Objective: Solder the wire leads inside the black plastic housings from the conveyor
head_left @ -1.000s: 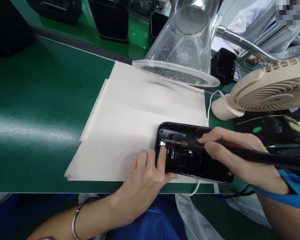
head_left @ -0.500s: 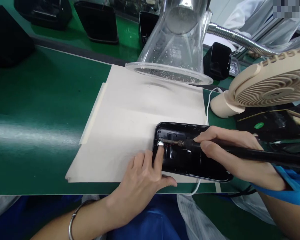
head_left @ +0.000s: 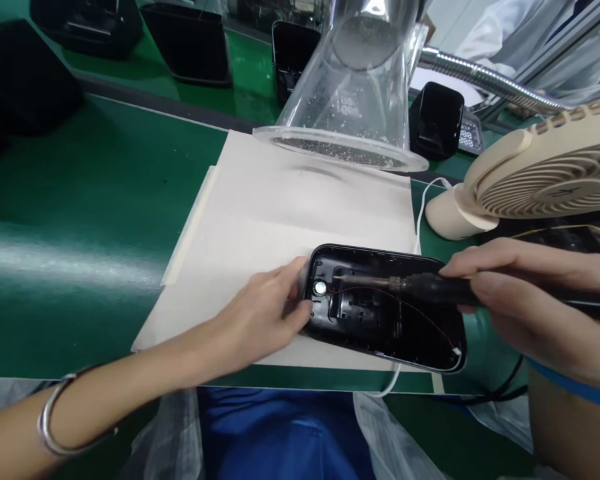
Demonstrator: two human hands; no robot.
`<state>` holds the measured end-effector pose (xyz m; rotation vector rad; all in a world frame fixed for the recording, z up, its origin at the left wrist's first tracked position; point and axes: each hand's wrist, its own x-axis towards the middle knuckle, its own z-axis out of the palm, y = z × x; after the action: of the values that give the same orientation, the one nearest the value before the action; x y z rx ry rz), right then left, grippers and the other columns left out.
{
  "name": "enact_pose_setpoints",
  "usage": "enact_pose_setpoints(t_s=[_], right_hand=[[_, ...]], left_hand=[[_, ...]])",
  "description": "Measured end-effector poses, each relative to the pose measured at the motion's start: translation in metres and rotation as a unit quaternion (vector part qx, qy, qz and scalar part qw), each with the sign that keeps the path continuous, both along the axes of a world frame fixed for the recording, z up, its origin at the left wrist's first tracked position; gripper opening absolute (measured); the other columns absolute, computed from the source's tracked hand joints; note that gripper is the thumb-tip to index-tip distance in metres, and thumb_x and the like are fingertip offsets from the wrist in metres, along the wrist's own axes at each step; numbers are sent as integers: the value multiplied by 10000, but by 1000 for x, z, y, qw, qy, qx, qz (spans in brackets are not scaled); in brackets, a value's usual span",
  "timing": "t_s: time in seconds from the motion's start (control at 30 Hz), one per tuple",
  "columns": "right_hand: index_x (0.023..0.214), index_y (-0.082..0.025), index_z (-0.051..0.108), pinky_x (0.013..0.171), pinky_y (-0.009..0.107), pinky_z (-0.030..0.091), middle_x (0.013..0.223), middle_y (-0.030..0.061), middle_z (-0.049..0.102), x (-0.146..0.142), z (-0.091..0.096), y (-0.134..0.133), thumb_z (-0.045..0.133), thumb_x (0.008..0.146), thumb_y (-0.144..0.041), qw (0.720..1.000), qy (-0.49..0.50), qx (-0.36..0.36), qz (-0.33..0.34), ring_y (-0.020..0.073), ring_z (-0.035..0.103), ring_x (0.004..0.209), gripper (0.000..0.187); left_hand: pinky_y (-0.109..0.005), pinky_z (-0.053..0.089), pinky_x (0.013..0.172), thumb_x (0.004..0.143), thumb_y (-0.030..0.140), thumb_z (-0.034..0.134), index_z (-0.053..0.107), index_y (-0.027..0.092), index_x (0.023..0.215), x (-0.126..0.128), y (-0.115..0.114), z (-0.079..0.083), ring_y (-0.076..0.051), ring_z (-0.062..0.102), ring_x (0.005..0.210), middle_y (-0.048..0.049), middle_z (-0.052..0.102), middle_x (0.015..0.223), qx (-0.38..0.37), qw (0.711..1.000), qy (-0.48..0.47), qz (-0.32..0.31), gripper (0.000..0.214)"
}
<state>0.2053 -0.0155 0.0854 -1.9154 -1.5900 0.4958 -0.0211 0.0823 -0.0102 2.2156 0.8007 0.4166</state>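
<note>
A black plastic housing [head_left: 380, 327] lies open side up on the white paper sheet [head_left: 260, 220]. Near its left end sits a small round silver part [head_left: 321, 288], from which a thin red wire [head_left: 405, 302] runs to a white connector [head_left: 457, 351] at the right end. My left hand [head_left: 265, 307] grips the housing's left end between thumb and fingers. In my right hand [head_left: 535, 287] is a soldering iron [head_left: 425, 287], held like a pen. Its tip hangs over the housing, just right of the silver part; whether it touches anything, I cannot tell.
A clear extraction hood [head_left: 350, 100] stands behind the paper, with a metal hose [head_left: 495, 79] to its right. A beige fan [head_left: 550, 167] is at the right. Several black housings, including one at the back [head_left: 195, 43], line the far side of the green table [head_left: 80, 213].
My left index finger has come off the silver part, and that hand now holds the housing's left end. My right hand has drawn the iron back to the right, uncovering the red wire.
</note>
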Motion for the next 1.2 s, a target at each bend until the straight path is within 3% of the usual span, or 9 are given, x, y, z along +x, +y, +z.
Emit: enact_pose_setpoints(t_s=[0.17,0.27,0.47,0.7,0.83,1.07,1.2], right_hand=[[679,-253,629,393,219,343,493,-45,522,-4,-10,15,531,812,-236,997,47,-10,57,78,424,409,165],[677,-239,630,399,184,353,506,-58,529,-5,-16,22,528,816,-191,994,64,1,84,64,427,422,178],[681,-222,639,405,175,369,525,-52,553,-7,-24,31,541,822,-186,991,64,9,113,77,478,463,176],[667,-211,638,389,176,365,516,-44,548,-7,-24,34,536,826,-188,992,47,-2,120,78,468,445,190],[677,-219,630,402,164,373,531,-51,559,-3,-27,34,540,834,-196,990,43,3,131,73,476,459,183],[653,-213,602,448,162,391,555,-58,570,2,-26,38,528,830,-168,987,40,-20,152,69,499,499,197],[647,-215,617,466,203,419,557,-37,588,4,-25,42,534,821,-199,988,48,-25,147,99,528,516,193]], left_hand=[[-161,336,480,757,71,430,582,171,1022,11,31,5,-55,422,447,89,429,534,-36,996,-29,-76,321],[-161,319,471,763,78,420,594,168,1048,11,38,5,-59,426,452,85,436,531,-39,995,-27,-88,346],[-167,329,487,771,96,420,610,159,1038,10,41,5,-63,456,475,72,470,555,-61,992,-26,-103,334],[-165,325,495,762,78,399,560,177,1220,8,44,5,-64,404,477,75,436,549,-58,991,-27,-114,495],[-165,337,513,758,68,391,534,192,1256,8,47,5,-61,440,507,60,511,615,-53,989,-15,-134,532],[-161,336,506,774,81,401,515,175,1214,6,46,4,-58,424,484,76,450,586,-35,990,-34,-132,464],[-173,368,552,790,83,387,543,181,1143,6,45,4,-64,474,536,50,540,666,5,991,-19,-133,399]])
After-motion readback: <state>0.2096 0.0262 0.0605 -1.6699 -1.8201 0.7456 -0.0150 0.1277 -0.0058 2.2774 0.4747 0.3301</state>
